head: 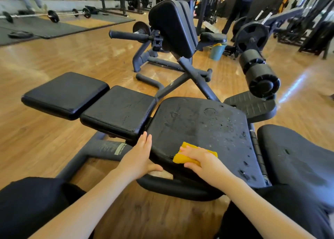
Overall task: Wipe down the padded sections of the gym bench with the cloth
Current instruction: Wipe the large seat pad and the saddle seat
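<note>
Fingers (188, 151) of the right hand (204, 160) lie pressed together and flat on top of a folded yellow cloth (182, 159), with the thumb tucked against the cloth's near edge, so the cloth is held down against the worn seat pad (197, 123) of the gym bench. Cloth and hand sit at the pad's near left corner, close to the rim. Beyond the fingertips the pad's black cover is scuffed and speckled with small pale spots and torn nicks, densest toward the side away from the thumb

Just beside the cloth, the left hand (140, 155) grips the same pad's left edge: its fingers are close together and reach up along the rim, while the thumb hooks around the near lip of the pad. The two hands are near each other but apart

Past the left fingertips lies the middle pad (117, 112), glossy black, and further out in the same line the end pad (66, 94), also glossy. Under the left wrist runs the grey steel frame (101, 148) with a warning label (120, 148). To the far side of the right hand stands another black pad (296, 153), separated from the seat pad by a narrow gap. A foam roller (260, 74) juts out well beyond the right fingertips, above a ribbed footplate (251, 105). Wooden floor (45, 141) lies under everything
</note>
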A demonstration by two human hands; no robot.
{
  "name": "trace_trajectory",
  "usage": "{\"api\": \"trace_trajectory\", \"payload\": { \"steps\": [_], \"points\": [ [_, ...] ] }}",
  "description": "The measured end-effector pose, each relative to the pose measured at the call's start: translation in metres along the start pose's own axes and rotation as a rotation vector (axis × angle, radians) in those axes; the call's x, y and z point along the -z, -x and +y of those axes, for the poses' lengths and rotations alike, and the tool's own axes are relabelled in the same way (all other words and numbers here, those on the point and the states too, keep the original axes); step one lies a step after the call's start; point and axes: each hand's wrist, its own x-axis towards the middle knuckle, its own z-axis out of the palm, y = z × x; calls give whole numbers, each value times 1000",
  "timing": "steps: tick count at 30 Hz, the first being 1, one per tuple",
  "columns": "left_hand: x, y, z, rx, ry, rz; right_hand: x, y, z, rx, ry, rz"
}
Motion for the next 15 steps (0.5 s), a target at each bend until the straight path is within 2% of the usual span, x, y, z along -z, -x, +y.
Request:
{"api": "trace_trajectory", "payload": {
  "steps": [4, 8, 11, 15],
  "points": [
    [8, -1, 7, -35, -51, 49, -4, 8, -5, -18, 133, 85],
    [2, 18, 19, -121, -90, 2, -18, 35, -11, -98, 204, 142],
    [1, 32, 26, -141, -139, -35, -13, 38, -12, -117, 160, 91],
    [29, 23, 27, -147, -188, 71, 19, 4, -6, -100, -2, 98]
  ]
}}
